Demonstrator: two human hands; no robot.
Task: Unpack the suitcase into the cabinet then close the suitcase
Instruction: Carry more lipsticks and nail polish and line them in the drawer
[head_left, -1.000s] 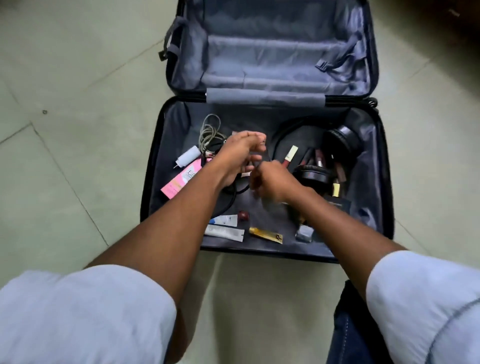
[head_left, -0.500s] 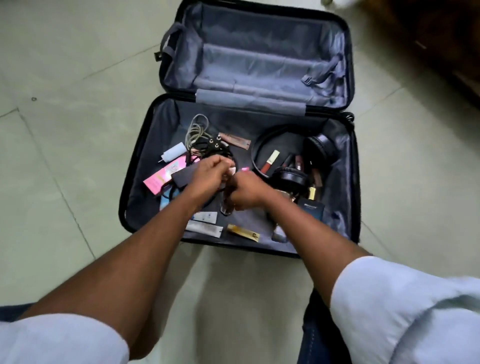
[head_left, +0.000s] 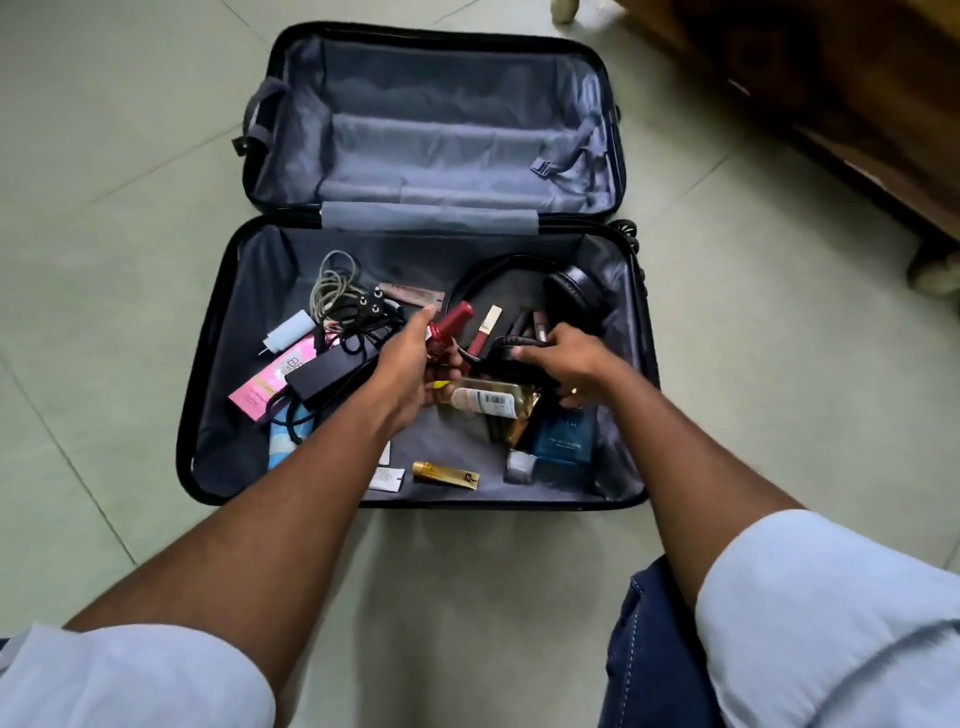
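A black suitcase (head_left: 208, 364) lies open on the floor, its grey-lined lid (head_left: 441, 124) flat behind it. Loose items fill the near half: coiled cable (head_left: 332, 286), black charger (head_left: 327, 371), pink box (head_left: 270, 384), black headphones (head_left: 566, 291), glass bottle (head_left: 488, 402), blue box (head_left: 563, 441), gold tube (head_left: 447, 474). My left hand (head_left: 410, 374) grips a red tube (head_left: 449, 325) and other small items over the middle. My right hand (head_left: 563, 361) grips the near earcup of the headphones.
The wooden cabinet (head_left: 831, 104) stands at the upper right, its foot (head_left: 935, 275) close to the suitcase's right side. Pale tiled floor (head_left: 104, 208) surrounds the case. My knee in blue jeans (head_left: 654, 649) is at the lower right.
The view has tilted up and the cabinet has come into sight. My hands have parted: the left has lifted with the red tube, the right has moved right onto the headphones.
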